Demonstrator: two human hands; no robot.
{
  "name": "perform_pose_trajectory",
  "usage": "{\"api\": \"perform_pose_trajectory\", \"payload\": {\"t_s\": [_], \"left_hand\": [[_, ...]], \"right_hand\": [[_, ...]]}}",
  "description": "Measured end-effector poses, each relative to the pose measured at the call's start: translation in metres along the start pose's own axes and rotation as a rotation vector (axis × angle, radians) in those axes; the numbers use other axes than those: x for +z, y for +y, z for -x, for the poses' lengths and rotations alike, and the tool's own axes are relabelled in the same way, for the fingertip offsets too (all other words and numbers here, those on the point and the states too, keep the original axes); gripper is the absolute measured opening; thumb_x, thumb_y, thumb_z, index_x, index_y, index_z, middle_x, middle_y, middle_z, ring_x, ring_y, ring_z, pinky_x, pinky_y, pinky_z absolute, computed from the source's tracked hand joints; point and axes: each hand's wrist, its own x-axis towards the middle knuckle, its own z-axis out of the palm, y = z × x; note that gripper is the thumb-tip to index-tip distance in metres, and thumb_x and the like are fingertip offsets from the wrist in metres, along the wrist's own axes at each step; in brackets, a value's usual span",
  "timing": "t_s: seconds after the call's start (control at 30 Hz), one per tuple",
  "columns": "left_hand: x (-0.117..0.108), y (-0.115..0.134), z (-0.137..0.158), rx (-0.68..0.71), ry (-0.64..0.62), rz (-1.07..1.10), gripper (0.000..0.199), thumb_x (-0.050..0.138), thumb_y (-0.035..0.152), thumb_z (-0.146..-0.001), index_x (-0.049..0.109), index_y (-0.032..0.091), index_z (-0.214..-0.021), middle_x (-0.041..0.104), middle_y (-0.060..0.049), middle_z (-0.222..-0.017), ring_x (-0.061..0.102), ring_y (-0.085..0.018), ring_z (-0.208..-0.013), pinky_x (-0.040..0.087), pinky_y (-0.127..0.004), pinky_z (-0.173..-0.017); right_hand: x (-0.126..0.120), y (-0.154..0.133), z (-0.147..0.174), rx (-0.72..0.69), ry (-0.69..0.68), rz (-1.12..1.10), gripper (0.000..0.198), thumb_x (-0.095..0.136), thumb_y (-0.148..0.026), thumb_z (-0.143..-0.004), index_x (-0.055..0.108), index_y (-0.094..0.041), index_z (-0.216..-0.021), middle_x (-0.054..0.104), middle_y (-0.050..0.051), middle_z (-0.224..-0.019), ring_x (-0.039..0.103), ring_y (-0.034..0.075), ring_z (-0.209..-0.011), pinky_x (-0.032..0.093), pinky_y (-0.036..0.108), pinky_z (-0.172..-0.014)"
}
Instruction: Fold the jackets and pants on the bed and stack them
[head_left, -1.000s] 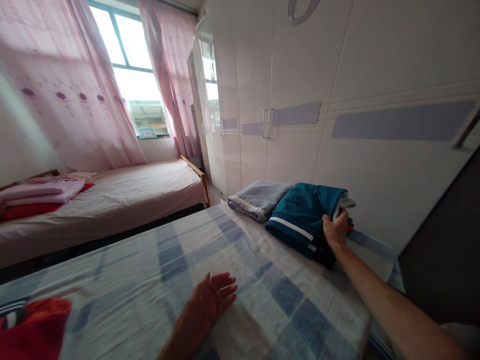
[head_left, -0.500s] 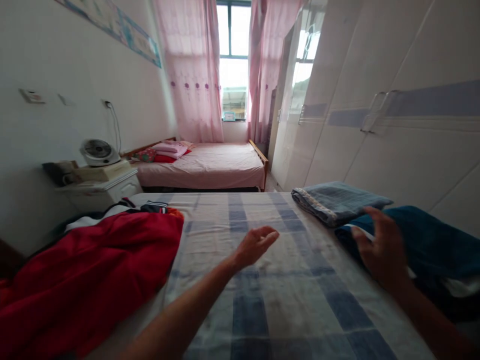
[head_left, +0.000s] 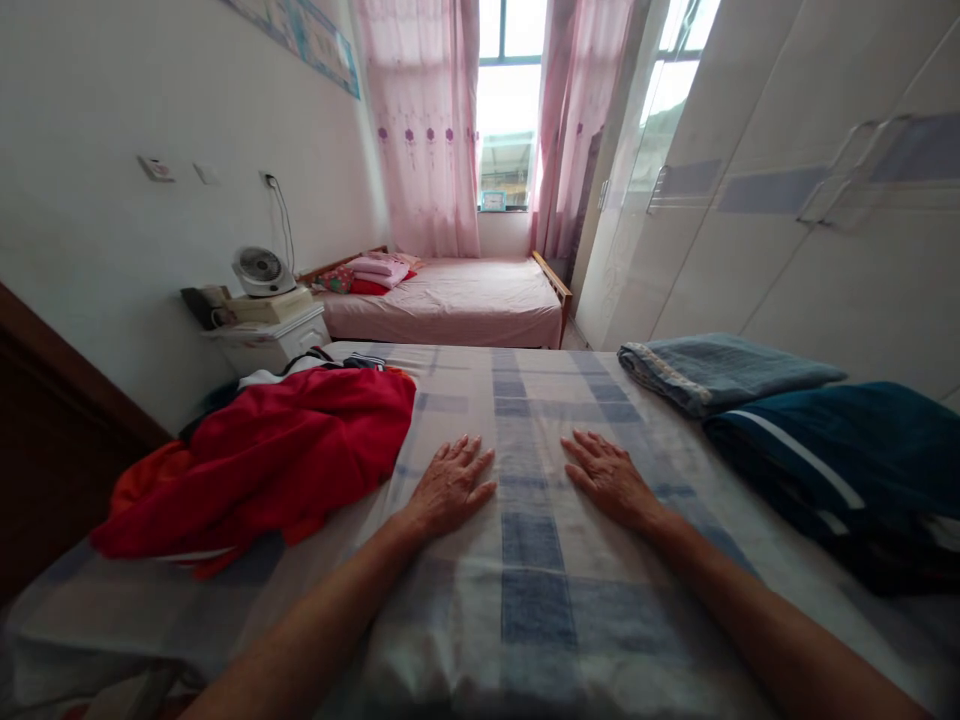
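Observation:
Both of my hands lie palm down on the blue-and-white checked bed sheet [head_left: 536,580]. My left hand [head_left: 452,485] has its fingers spread and holds nothing. Opposite it, my right hand [head_left: 606,478] rests flat, fingers apart, also with nothing in it. A heap of red clothing [head_left: 300,450] lies to the left of my left hand, with some orange and dark pieces showing at its edges. To the right of my right hand are a folded grey-blue cloth [head_left: 727,368] and, nearer me, dark teal clothing [head_left: 847,450] with a white stripe.
Beyond this bed stands another bed with a pink sheet [head_left: 480,300] and folded bedding [head_left: 379,272]. A small fan [head_left: 262,270] sits on a white cabinet [head_left: 281,340] at the left. A white wardrobe [head_left: 750,260] lines the right side; pink curtains [head_left: 427,130] frame the window.
My right hand has moved left from beside the teal clothing onto the sheet. My left hand has shifted left and flattened out on the sheet. The view has turned left and down.

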Motion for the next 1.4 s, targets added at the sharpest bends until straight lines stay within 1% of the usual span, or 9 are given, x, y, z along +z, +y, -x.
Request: {"api": "perform_pose_trajectory", "payload": {"t_s": [0.17, 0.47, 0.73, 0.9, 1.03, 1.13, 1.23, 1.33, 1.4], "left_hand": [[-0.004, 0.011, 0.031, 0.044, -0.013, -0.041, 0.052, 0.035, 0.048, -0.092, 0.04, 0.025, -0.139, 0.033, -0.01, -0.149, 0.026, -0.026, -0.138, 0.02, -0.045, -0.112], [-0.014, 0.007, 0.068, 0.032, -0.01, -0.091, 0.049, 0.036, 0.043, -0.093, 0.042, 0.023, -0.137, 0.036, -0.01, -0.147, 0.03, -0.024, -0.136, 0.025, -0.043, -0.111], [-0.027, -0.029, 0.122, -0.107, 0.1, -0.131, 0.047, 0.034, 0.04, -0.093, 0.051, 0.015, -0.13, 0.044, -0.012, -0.141, 0.037, -0.023, -0.133, 0.031, -0.04, -0.11], [-0.031, -0.043, 0.144, -0.177, 0.127, -0.081, 0.052, 0.028, 0.045, -0.093, 0.053, 0.014, -0.128, 0.046, -0.01, -0.14, 0.046, -0.022, -0.126, 0.038, -0.035, -0.105], [-0.029, -0.05, 0.154, -0.224, 0.16, -0.037, 0.054, 0.029, 0.049, -0.092, 0.054, 0.015, -0.127, 0.05, -0.01, -0.136, 0.05, -0.023, -0.122, 0.04, -0.036, -0.102], [-0.028, -0.046, 0.158, -0.243, 0.207, -0.009, 0.053, 0.034, 0.049, -0.089, 0.058, 0.015, -0.122, 0.053, -0.011, -0.134, 0.051, -0.024, -0.121, 0.04, -0.037, -0.103], [-0.034, -0.04, 0.166, -0.29, 0.375, 0.081, 0.041, 0.041, 0.045, -0.087, 0.065, 0.019, -0.107, 0.067, -0.006, -0.114, 0.062, -0.022, -0.105, 0.047, -0.033, -0.095], [-0.049, -0.044, 0.181, -0.482, 0.765, 0.045, 0.026, 0.046, 0.04, -0.085, 0.066, 0.026, -0.096, 0.071, 0.003, -0.091, 0.067, -0.018, -0.084, 0.052, -0.031, -0.085], [-0.062, -0.057, 0.193, -0.68, 0.964, -0.044, 0.025, 0.045, 0.04, -0.085, 0.064, 0.028, -0.098, 0.07, 0.005, -0.089, 0.066, -0.018, -0.084, 0.052, -0.034, -0.085]], "right_hand": [[0.0, 0.003, 0.038, -0.02, 0.047, 0.046, 0.05, 0.029, -0.044, -0.094, 0.045, -0.022, -0.137, 0.036, 0.008, -0.146, 0.03, 0.023, -0.135, 0.027, 0.041, -0.109], [0.004, 0.015, 0.048, -0.05, 0.05, 0.068, 0.052, 0.026, -0.043, -0.094, 0.045, -0.019, -0.136, 0.038, 0.008, -0.145, 0.032, 0.022, -0.134, 0.028, 0.039, -0.109], [0.0, 0.078, 0.085, 0.2, 0.089, 0.207, 0.057, 0.022, -0.044, -0.092, 0.048, -0.016, -0.134, 0.044, 0.011, -0.141, 0.038, 0.025, -0.13, 0.03, 0.043, -0.107], [-0.01, 0.116, 0.126, 0.255, 0.045, 0.155, 0.061, 0.019, -0.041, -0.091, 0.047, -0.007, -0.133, 0.044, 0.014, -0.14, 0.035, 0.024, -0.133, 0.027, 0.04, -0.11], [-0.016, 0.118, 0.15, 0.215, 0.086, 0.088, 0.061, 0.019, -0.041, -0.091, 0.048, -0.004, -0.131, 0.045, 0.015, -0.139, 0.034, 0.023, -0.133, 0.027, 0.038, -0.111], [-0.024, 0.108, 0.154, 0.278, 0.138, 0.02, 0.061, 0.02, -0.042, -0.091, 0.05, -0.003, -0.128, 0.047, 0.018, -0.137, 0.04, 0.026, -0.129, 0.03, 0.039, -0.109], [-0.037, 0.1, 0.16, 0.424, 0.208, -0.113, 0.053, 0.028, -0.044, -0.09, 0.059, -0.013, -0.119, 0.06, 0.012, -0.124, 0.057, 0.024, -0.111, 0.04, 0.032, -0.099], [-0.047, 0.105, 0.179, 0.614, 0.393, -0.117, 0.041, 0.033, -0.042, -0.088, 0.065, -0.023, -0.106, 0.07, 0.006, -0.101, 0.064, 0.023, -0.091, 0.045, 0.031, -0.082], [-0.048, 0.117, 0.196, 0.778, 0.516, -0.004, 0.043, 0.031, -0.041, -0.088, 0.065, -0.021, -0.104, 0.069, 0.011, -0.095, 0.063, 0.027, -0.088, 0.045, 0.036, -0.075]]}}
